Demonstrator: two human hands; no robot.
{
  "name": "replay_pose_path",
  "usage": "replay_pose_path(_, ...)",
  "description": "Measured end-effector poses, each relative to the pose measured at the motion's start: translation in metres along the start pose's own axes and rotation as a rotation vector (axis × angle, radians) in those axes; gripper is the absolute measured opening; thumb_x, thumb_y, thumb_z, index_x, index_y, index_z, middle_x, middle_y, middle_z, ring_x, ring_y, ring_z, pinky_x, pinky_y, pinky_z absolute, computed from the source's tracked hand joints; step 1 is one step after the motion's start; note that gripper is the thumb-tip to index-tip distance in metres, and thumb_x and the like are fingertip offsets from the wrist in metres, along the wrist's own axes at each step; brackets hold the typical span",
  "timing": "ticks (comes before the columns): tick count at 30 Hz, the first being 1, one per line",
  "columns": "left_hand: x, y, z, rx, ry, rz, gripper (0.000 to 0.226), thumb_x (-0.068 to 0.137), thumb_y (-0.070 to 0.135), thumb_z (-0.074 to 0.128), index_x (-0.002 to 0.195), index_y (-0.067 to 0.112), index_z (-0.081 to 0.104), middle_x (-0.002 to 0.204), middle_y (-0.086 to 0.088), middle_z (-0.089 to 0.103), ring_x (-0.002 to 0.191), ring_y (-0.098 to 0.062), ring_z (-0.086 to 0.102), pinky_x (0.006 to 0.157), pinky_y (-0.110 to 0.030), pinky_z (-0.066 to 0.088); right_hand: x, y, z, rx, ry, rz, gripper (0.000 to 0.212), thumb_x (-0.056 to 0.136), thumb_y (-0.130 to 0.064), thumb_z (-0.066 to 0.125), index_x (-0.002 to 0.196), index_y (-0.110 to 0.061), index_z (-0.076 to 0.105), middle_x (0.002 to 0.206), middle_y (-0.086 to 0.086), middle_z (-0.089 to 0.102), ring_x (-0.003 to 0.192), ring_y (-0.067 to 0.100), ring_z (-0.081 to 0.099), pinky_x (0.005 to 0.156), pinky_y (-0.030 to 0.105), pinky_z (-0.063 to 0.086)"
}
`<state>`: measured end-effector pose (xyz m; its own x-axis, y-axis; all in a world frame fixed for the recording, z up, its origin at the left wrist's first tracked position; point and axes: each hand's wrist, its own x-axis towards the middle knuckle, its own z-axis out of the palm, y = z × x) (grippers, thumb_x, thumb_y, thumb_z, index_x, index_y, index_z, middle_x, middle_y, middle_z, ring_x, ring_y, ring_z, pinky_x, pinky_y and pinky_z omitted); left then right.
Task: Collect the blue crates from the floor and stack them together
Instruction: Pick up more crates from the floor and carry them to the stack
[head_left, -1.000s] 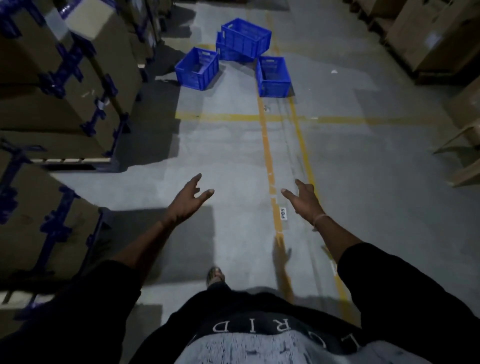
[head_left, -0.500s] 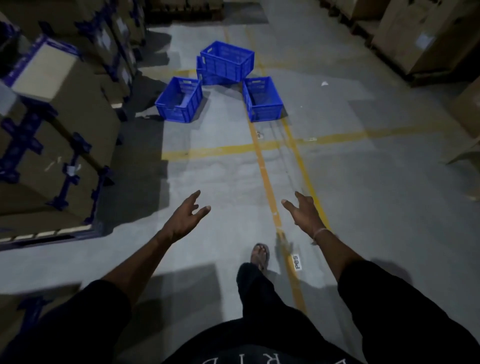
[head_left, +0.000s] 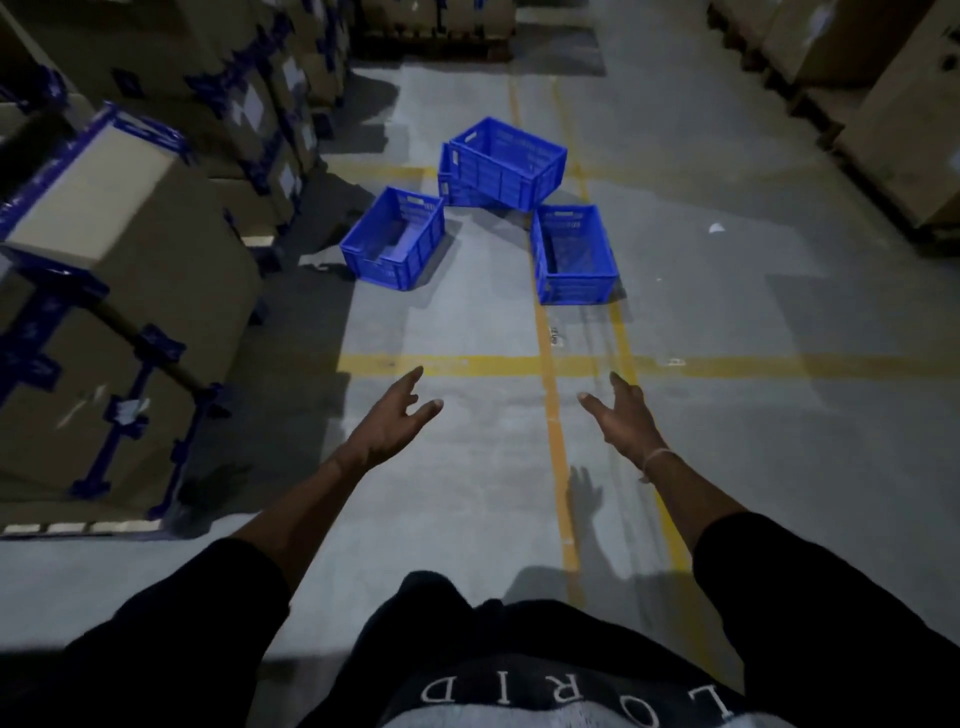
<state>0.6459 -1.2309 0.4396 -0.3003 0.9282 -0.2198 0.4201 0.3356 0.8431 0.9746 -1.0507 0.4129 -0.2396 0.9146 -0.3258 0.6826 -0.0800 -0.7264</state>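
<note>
While both hands reach forward empty, the left hand (head_left: 387, 428) and right hand (head_left: 621, 418) each with a loose, spread grip, the blue crates (head_left: 506, 163) sit well ahead at 12 o'clock on the floor (head_left: 467, 493). One crate (head_left: 395, 239) lies apart from another (head_left: 574, 254); the tilted top crate could slide off if jostled during pickup.

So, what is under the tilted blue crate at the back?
The tilted crate leans on another blue crate, of which only the left end shows. The rest of it, and the floor beneath, is covered.
</note>
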Motion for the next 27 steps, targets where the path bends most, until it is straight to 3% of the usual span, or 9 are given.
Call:
replay_pose_path(8, 0.192, -0.008, -0.045, -0.074, 0.017, -0.042, 0.088, 0.08, 0.071, 0.061, 0.153, 0.036, 0.029, 0.16, 0.009, 0.03, 0.135, -0.017, 0.047, 0.101, -0.047, 0.051, 0.188, -0.069, 0.005, 0.004, 0.001, -0.003, 0.102, 0.072, -0.077, 0.058, 0.153, -0.027, 0.023, 0.155, -0.001, 0.023, 0.135, 0.028, 0.041, 0.098, 0.052, 0.05)
replay_pose_path(13, 0.325, -0.01, -0.09, -0.098, 0.038, -0.063, 0.085, 0.083, 0.067, 0.062, 0.154, 0.031, 0.03, 0.157, 0.001, 0.037, 0.131, -0.016, 0.051, 0.102, -0.046, 0.051, 0.309, -0.115, 0.02, -0.017, 0.006, 0.04, 0.102, 0.071, -0.078, 0.056, 0.153, -0.025, 0.025, 0.153, 0.001, 0.026, 0.132, 0.029, 0.045, 0.097, 0.054, 0.05)
replay_pose_path(17, 0.427, 0.01, -0.134, -0.002, -0.012, -0.029, 0.077, 0.091, 0.052, 0.063, 0.155, 0.025, 0.029, 0.158, -0.001, 0.035, 0.131, -0.017, 0.05, 0.1, -0.043, 0.052, 0.393, -0.166, 0.02, 0.022, 0.049, 0.058, 0.102, 0.069, -0.08, 0.057, 0.151, -0.029, 0.026, 0.148, 0.002, 0.031, 0.126, 0.029, 0.05, 0.093, 0.054, 0.052)
replay_pose_path(20, 0.499, 0.029, -0.161, 0.001, -0.033, -0.045, 0.077, 0.092, 0.047, 0.064, 0.155, 0.021, 0.029, 0.159, -0.001, 0.033, 0.131, -0.02, 0.05, 0.102, -0.045, 0.051, 0.443, -0.206, 0.014, 0.071, 0.066, 0.044, 0.089, 0.079, -0.068, 0.061, 0.151, -0.029, 0.026, 0.142, -0.003, 0.033, 0.107, 0.024, 0.057, 0.084, 0.05, 0.057)
replay_pose_path(21, 0.521, 0.034, -0.168, 0.007, -0.042, -0.024, 0.077, 0.092, 0.048, 0.064, 0.155, 0.022, 0.029, 0.159, 0.001, 0.034, 0.131, -0.02, 0.049, 0.102, -0.046, 0.05, 0.462, -0.216, 0.013, 0.085, 0.073, 0.026, 0.087, 0.081, -0.065, 0.062, 0.151, -0.029, 0.026, 0.143, -0.005, 0.032, 0.107, 0.024, 0.058, 0.084, 0.05, 0.057)
replay_pose_path(24, 0.594, 0.043, -0.187, 0.041, -0.059, -0.014, 0.084, 0.085, 0.063, 0.062, 0.155, 0.027, 0.03, 0.156, 0.003, 0.038, 0.131, -0.018, 0.051, 0.101, -0.046, 0.051, 0.531, -0.236, 0.011, 0.061, 0.09, 0.052, 0.1, 0.072, -0.076, 0.057, 0.152, -0.026, 0.026, 0.156, 0.0, 0.026, 0.135, 0.027, 0.042, 0.095, 0.054, 0.051)
replay_pose_path(27, 0.666, 0.047, -0.195, 0.055, -0.077, -0.028, 0.087, 0.083, 0.07, 0.059, 0.154, 0.03, 0.028, 0.149, 0.0, 0.047, 0.123, -0.019, 0.057, 0.101, -0.04, 0.05, 0.607, -0.254, 0.005, 0.048, 0.074, 0.079, 0.105, 0.07, -0.078, 0.055, 0.152, -0.02, 0.026, 0.154, 0.006, 0.025, 0.136, 0.031, 0.039, 0.098, 0.056, 0.048)
